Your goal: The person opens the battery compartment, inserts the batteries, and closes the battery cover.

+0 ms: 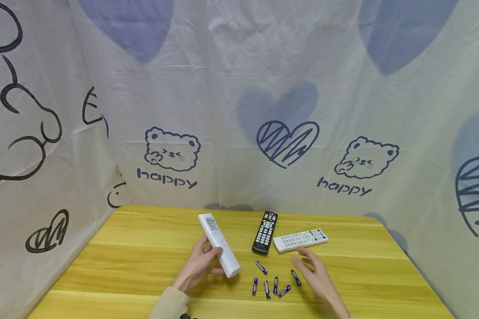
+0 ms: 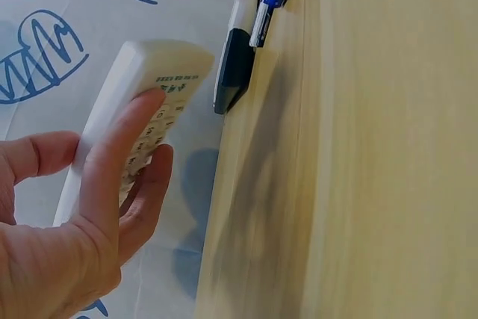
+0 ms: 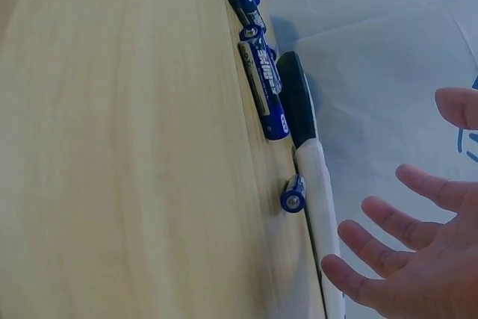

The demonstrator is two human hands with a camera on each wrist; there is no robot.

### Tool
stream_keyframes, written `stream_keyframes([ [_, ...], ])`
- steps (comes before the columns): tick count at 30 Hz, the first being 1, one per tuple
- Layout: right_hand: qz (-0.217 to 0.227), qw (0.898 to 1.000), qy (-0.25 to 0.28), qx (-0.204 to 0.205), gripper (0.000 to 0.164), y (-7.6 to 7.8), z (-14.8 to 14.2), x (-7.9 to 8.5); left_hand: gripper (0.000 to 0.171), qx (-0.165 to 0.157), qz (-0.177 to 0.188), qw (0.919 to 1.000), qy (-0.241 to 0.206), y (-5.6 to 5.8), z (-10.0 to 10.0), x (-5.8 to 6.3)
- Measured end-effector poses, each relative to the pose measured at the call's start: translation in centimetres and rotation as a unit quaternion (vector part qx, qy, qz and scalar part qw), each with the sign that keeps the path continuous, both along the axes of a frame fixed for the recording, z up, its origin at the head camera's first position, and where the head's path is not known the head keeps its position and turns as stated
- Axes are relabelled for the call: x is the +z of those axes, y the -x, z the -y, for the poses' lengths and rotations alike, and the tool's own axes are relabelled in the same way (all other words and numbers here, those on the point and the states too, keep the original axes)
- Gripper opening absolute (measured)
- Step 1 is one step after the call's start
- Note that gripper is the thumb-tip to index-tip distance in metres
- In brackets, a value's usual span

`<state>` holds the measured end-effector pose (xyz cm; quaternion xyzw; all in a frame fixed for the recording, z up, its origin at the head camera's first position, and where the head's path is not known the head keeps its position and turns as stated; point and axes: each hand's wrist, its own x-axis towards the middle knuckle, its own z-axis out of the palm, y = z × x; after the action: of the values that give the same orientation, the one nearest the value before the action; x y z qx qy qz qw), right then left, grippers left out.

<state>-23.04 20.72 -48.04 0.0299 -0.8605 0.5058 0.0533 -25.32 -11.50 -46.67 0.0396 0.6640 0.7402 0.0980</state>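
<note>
My left hand [image 1: 201, 262] grips a white remote control [image 1: 220, 248] between thumb and fingers, its back with a printed label facing up in the head view. From the left wrist, the button side of that remote [image 2: 160, 121] shows beneath the fingers. My right hand [image 1: 314, 272] hovers with spread fingers and holds nothing. It is nearest to a second white remote control [image 1: 301, 240] and a blue battery [image 1: 296, 278] on the table. Several more blue batteries [image 1: 276, 285] lie between the two hands. The right wrist view shows the empty right hand [image 3: 418, 252] beside the batteries [image 3: 263, 84].
A black remote control [image 1: 265, 232] lies near the back of the wooden table [image 1: 143, 248], left of the second white remote. Behind the table hangs a pale cloth [image 1: 227, 177] printed with hearts and bears, and it continues along both sides.
</note>
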Motion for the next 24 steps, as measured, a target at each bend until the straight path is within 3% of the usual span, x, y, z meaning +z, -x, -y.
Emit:
stream_keyframes([
  [17, -0.012, 0.998, -0.040, 0.055, 0.050, -0.7, 2.2, 0.9, 0.048, 0.012, -0.017, 0.9997, 0.014, -1.2, -0.9, -0.6],
  [24, -0.023, 0.994, -0.075, 0.080, 0.049, -0.9, 2.9, 1.3, 0.043, 0.052, -0.015, 0.9982, 0.026, -1.2, -1.4, -1.0],
])
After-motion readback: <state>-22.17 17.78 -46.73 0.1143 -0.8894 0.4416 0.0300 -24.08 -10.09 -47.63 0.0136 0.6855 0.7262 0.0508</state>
